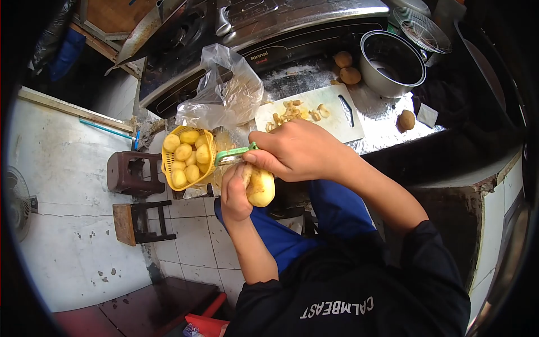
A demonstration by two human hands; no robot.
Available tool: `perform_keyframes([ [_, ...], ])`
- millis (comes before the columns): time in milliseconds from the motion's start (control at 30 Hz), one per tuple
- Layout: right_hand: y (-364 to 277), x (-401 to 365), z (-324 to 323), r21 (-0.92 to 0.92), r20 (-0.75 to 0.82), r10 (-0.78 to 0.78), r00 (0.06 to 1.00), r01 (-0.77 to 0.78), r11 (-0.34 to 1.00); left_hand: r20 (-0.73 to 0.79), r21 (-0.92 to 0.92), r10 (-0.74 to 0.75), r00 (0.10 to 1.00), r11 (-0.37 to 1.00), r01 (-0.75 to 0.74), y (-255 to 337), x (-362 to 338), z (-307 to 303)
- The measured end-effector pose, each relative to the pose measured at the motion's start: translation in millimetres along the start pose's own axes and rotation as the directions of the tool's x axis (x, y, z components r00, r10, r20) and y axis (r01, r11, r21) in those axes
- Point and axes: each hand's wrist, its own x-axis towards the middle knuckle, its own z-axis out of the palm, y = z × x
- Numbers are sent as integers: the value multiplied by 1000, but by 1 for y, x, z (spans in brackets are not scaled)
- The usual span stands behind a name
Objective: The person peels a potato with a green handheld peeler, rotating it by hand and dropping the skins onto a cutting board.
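My left hand (236,195) is wrapped round a potato (261,189), whose pale yellow end with a few brown spots sticks out to the right. In my right hand (300,149) is a green-handled peeler (236,153), held against the potato's upper end close to my left fingertips. Where the blade meets the potato is partly hidden by my fingers. Beyond my right hand lies a white cutting board (331,121) with a heap of brownish peelings (295,110). To the left, a yellow plastic basket (210,136) holds several peeled potatoes (183,151).
A crumpled clear plastic bag (227,92) lies between basket and stove (303,39). Unpeeled potatoes (350,76) sit beside a metal pot (393,84); another potato (406,119) lies near the counter's right end. Stools (135,174) stand at left.
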Motion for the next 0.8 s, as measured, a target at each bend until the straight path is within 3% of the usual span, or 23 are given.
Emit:
perform_keyframes([
  [33,1,3,0,11,9,14,1000,-14,1000,56,-193,-50,997,979,60,0,3,2],
  [133,15,7,13,145,-85,47,995,-34,989,45,-262,-143,989,953,150,-5,6,6],
  [167,18,6,14,171,-132,107,985,-84,982,72,-390,-190,979,898,203,-12,10,4],
  [200,20,6,15,173,-128,103,986,-80,982,66,-390,-190,980,898,201,-19,13,3],
  [300,35,8,15,170,-134,327,935,-303,938,-28,-325,-317,948,900,291,-30,24,5],
  [433,59,2,14,163,-102,479,872,-461,872,-14,-238,-278,960,934,267,-45,29,-1],
  [667,71,-7,18,212,-107,650,752,-621,754,-72,-385,-346,936,875,294,-50,28,-3],
  [800,79,-13,22,267,-95,657,748,-616,741,-56,-378,-345,937,876,300,-52,26,-4],
])
